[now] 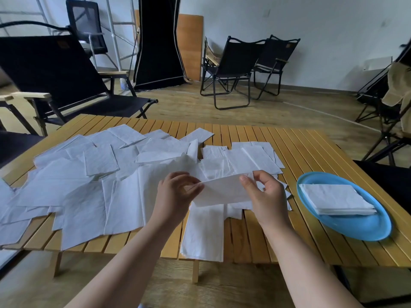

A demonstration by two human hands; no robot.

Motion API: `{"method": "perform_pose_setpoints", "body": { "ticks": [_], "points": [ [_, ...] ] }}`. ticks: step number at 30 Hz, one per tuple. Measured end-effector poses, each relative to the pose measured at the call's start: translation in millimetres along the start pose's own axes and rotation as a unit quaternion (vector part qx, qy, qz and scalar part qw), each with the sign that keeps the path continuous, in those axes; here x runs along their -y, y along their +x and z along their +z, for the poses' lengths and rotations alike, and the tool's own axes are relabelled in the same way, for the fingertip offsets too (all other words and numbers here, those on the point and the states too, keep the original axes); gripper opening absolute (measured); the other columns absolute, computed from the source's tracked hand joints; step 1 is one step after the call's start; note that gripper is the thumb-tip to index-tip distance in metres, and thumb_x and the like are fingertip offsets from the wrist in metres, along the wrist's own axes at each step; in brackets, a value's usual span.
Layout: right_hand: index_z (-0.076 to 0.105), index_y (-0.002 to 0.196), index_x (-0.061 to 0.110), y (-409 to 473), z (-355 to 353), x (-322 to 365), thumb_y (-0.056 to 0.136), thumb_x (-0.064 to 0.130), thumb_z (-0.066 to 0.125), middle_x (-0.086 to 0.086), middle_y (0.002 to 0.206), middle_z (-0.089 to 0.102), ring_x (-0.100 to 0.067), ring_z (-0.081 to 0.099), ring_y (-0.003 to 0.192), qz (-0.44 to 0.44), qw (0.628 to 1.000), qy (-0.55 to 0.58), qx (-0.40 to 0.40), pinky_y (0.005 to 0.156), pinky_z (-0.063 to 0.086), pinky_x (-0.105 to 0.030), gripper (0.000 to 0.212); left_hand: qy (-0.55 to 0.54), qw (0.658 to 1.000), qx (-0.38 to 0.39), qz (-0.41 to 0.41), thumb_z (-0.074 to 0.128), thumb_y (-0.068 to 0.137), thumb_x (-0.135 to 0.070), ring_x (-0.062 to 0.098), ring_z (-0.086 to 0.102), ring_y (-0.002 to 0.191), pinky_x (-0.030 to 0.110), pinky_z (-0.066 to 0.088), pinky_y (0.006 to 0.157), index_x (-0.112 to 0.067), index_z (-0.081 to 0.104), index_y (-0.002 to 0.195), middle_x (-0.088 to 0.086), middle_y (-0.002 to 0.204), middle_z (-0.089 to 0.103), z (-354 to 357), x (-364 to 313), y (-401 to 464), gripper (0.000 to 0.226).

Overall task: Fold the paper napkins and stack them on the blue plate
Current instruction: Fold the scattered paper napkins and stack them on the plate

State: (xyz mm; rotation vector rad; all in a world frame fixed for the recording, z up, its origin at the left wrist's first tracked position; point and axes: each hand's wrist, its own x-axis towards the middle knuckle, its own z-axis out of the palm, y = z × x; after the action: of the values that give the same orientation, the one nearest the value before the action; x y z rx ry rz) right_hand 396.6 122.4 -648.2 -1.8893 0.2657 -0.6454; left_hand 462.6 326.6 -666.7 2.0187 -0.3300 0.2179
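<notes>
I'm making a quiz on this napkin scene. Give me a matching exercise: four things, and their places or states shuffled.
1. blue plate
2. held napkin
3. folded stack
4. loose napkins

A. spread over the table's left and middle
B. pinched between both hands
C. near the table's right edge
D. lying on the plate

Pairs: 1-C, 2-B, 3-D, 4-A

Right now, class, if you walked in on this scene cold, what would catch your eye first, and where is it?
First, the sprawl of loose white napkins covering the left and middle of the slatted wooden table. Then the two hands, left hand and right hand, pinching one folded napkin above it. Last, the blue plate at the right, bearing a neat folded stack.
</notes>
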Motion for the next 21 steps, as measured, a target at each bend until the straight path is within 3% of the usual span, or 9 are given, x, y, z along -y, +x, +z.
{"method": "perform_pose_setpoints", "body": {
  "ticks": [4, 6, 8, 12, 13, 15, 17, 21],
  "points": [
    [0.067, 0.084, 0.025, -1.8, 0.9, 3.4, 0.093, 0.028, 0.068, 0.015, 0.074, 0.065, -0.003, 0.061, 0.078, -0.022, 0.998, 0.035, 0.045, 0.061, 0.046, -0.013, 0.01, 0.0, 0.998, 0.065, 0.004, 0.076, 0.087, -0.035, -0.009, 0.065, 0.093, 0.016, 0.05, 0.079, -0.031, 0.076, 0.1, -0.021, 0.097, 0.072, -1.9, -6.4, -6.1, 0.014],
    [0.069, 0.09, 0.025, -1.0, 0.2, 4.2, 0.094, 0.027, 0.069, 0.015, 0.08, 0.07, -0.003, 0.065, 0.081, -0.011, 0.996, 0.069, 0.06, 0.065, 0.049, -0.016, 0.004, -0.003, 0.995, 0.096, 0.0, 0.073, 0.091, -0.03, -0.002, 0.068, 0.082, 0.021, 0.051, 0.07, -0.026, 0.078, 0.097, -0.014, 0.085, 0.074, -3.3, -8.4, -6.6, 0.009],
    [0.069, 0.103, 0.026, 0.6, 0.3, 4.0, 0.091, 0.028, 0.071, 0.01, 0.093, 0.074, -0.006, 0.069, 0.089, 0.03, 0.99, 0.125, 0.048, 0.071, 0.055, -0.022, 0.012, -0.05, 0.993, 0.107, -0.022, 0.069, 0.094, -0.024, 0.006, 0.067, 0.07, 0.025, 0.05, 0.065, -0.021, 0.079, 0.091, -0.006, 0.077, 0.074, -5.2, -14.4, -8.0, 0.012],
    [0.066, 0.118, 0.021, 2.3, 3.7, 5.2, 0.085, 0.034, 0.076, -0.005, 0.102, 0.075, -0.021, 0.073, 0.091, 0.186, 0.95, 0.241, 0.07, 0.079, 0.056, -0.036, 0.037, -0.206, 0.968, 0.075, -0.125, 0.065, 0.097, -0.018, -0.002, 0.046, 0.037, 0.009, 0.034, 0.041, -0.007, 0.074, 0.086, -0.007, 0.054, 0.061, -5.9, -22.6, -8.6, 0.018],
    [0.067, 0.115, 0.018, 0.8, 5.1, 5.8, 0.085, 0.035, 0.074, -0.006, 0.1, 0.076, -0.022, 0.074, 0.09, 0.21, 0.944, 0.237, 0.098, 0.08, 0.055, -0.037, 0.035, -0.223, 0.962, 0.076, -0.14, 0.065, 0.097, -0.02, -0.001, 0.047, 0.039, 0.009, 0.036, 0.042, -0.007, 0.074, 0.086, -0.005, 0.056, 0.063, -5.5, -22.6, -8.2, 0.019],
    [0.072, 0.105, 0.014, -3.0, 8.8, 6.4, 0.09, 0.033, 0.07, -0.005, 0.094, 0.077, -0.021, 0.074, 0.088, 0.229, 0.94, 0.206, 0.143, 0.079, 0.055, -0.035, 0.024, -0.244, 0.952, 0.102, -0.155, 0.066, 0.097, -0.024, 0.009, 0.065, 0.06, 0.021, 0.053, 0.06, -0.009, 0.077, 0.09, 0.006, 0.073, 0.073, -4.6, -20.9, -7.3, 0.02],
    [0.074, 0.096, 0.012, -4.4, 12.3, 5.4, 0.095, 0.029, 0.067, -0.002, 0.089, 0.078, -0.018, 0.072, 0.083, 0.228, 0.948, 0.163, 0.151, 0.074, 0.054, -0.033, 0.018, -0.244, 0.944, 0.138, -0.174, 0.064, 0.097, -0.025, 0.017, 0.073, 0.078, 0.029, 0.059, 0.073, -0.011, 0.078, 0.094, 0.007, 0.086, 0.077, -3.3, -20.4, -8.8, 0.02],
    [0.077, 0.092, 0.019, -5.4, 13.8, -1.9, 0.097, 0.031, 0.066, 0.006, 0.085, 0.077, -0.017, 0.072, 0.084, 0.208, 0.963, 0.025, 0.171, 0.075, 0.057, -0.036, 0.017, -0.181, 0.948, 0.168, -0.201, 0.068, 0.094, -0.035, 0.014, 0.073, 0.076, 0.025, 0.056, 0.065, -0.014, 0.078, 0.099, 0.003, 0.087, 0.077, -0.5, -18.2, -9.5, 0.024]
  ]
}}
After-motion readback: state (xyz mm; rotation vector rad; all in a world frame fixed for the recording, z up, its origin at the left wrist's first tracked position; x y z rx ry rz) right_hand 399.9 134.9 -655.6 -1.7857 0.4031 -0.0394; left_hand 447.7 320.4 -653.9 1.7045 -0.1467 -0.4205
